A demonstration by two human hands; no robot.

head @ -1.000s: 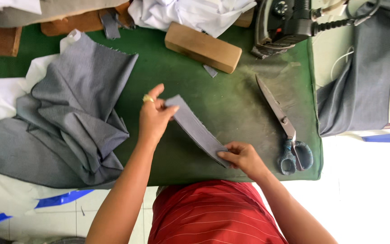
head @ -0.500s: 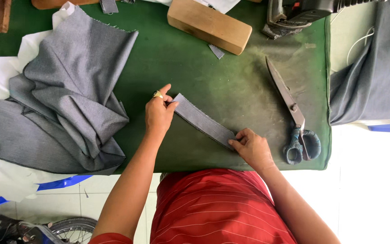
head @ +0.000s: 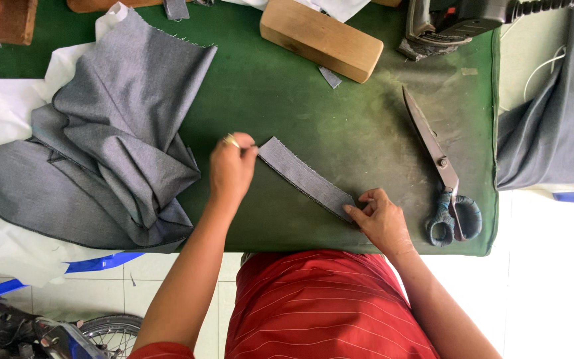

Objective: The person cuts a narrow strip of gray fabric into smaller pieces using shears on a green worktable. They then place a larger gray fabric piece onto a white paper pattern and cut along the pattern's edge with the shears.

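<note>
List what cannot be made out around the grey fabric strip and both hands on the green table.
Head view only:
- Underside of the narrow grey fabric strip: it lies flat on the green felt table.
- Strip's ends: covered by the left hand and right hand.
- Black electric iron: cut off by the top edge.
- Large folded grey cloth: its lower layers are hidden by its own folds.

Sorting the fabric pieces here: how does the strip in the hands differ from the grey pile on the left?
The strip is narrow, flat and held at both ends by the left hand and right hand; the pile is large, crumpled and untouched. Both are grey cloth on the green table.
</note>
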